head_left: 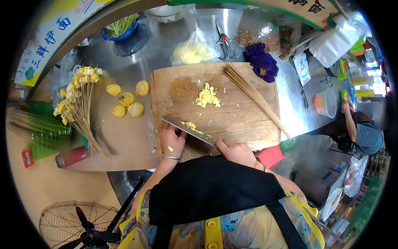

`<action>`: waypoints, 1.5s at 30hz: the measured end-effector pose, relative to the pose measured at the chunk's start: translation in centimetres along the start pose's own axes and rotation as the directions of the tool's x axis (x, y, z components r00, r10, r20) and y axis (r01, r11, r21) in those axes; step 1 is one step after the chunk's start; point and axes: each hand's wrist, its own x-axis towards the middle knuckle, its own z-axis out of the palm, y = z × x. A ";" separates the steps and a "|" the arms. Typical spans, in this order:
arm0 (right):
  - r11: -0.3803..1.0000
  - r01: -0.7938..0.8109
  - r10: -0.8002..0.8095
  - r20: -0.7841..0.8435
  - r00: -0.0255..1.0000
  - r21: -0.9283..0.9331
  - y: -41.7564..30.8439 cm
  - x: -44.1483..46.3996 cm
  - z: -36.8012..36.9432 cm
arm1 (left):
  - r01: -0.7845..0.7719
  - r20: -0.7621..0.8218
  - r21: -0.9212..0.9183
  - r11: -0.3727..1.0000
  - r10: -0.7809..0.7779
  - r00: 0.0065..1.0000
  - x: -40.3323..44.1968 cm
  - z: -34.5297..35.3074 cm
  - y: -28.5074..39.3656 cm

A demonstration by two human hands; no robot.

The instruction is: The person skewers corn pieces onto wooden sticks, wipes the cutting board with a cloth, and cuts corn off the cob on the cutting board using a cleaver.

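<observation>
A wide cleaver [188, 129] is over the near part of the wooden cutting board [178, 95], with bits of corn along its blade. My right hand [235, 152] is closed around its handle end. Behind the blade, my left hand [172, 142] has bent fingers, partly hidden by the cleaver; what they hold, if anything, is hidden. A pile of cut yellow corn [208, 96] lies mid-board. A bundle of wooden skewers [253, 95] rests across the board's right side. Several corn pieces [126, 98] sit left of the board, beside skewered corn [78, 89].
Scissors [223, 41], a plastic bag of yellow food [195, 50] and a purple cloth [262, 62] lie behind the board. A red bottle [72, 157] is at the left table edge. A fan [83, 228] stands lower left. Another person [367, 133] is at far right.
</observation>
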 end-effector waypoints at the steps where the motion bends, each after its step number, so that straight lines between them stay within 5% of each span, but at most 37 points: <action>1: 1.000 -0.006 0.006 0.003 1.000 0.001 -0.2 0.0 -0.1 | 0.003 0.008 0.018 1.000 -0.003 1.000 -0.1 -0.1 0.0; 13: 0.983 0.009 0.002 0.059 0.998 -0.181 -1.1 1.3 0.8 | 0.025 0.007 -0.061 0.998 -0.024 1.000 -0.2 0.4 -1.1; 21: 0.993 -0.107 0.099 0.144 0.985 0.045 1.5 4.5 2.7 | 0.067 0.081 -0.195 0.979 -0.052 0.995 0.3 0.2 -1.0; 23: 0.985 -0.131 0.130 0.018 0.991 0.116 2.1 4.0 2.4 | -0.289 0.077 -0.099 0.952 0.297 0.952 1.3 0.1 -1.2; 24: 0.970 -0.144 0.165 -0.096 0.982 0.195 2.4 3.7 2.2 | -0.288 0.071 -0.100 0.953 0.295 0.953 1.6 0.2 -1.2; 27: 0.963 -0.176 0.194 -0.073 0.978 0.203 2.6 1.8 0.8 | -0.300 -0.001 -0.167 0.939 0.305 0.953 1.5 0.0 -0.9; 29: 0.970 -0.144 0.163 -0.084 0.983 0.194 1.9 0.8 0.0 | -0.024 0.037 -0.289 0.957 0.037 0.999 0.1 0.0 -0.3; 38: 0.997 -0.077 0.077 0.042 0.996 0.004 -0.3 -0.5 -1.0 | -0.111 0.070 -0.109 0.988 0.119 0.990 -0.6 1.4 -0.6; 45: 0.994 -0.109 0.109 0.022 0.994 0.029 -0.7 -0.4 -0.9 | -0.032 0.091 -0.224 0.974 0.054 0.994 -0.6 1.6 -0.5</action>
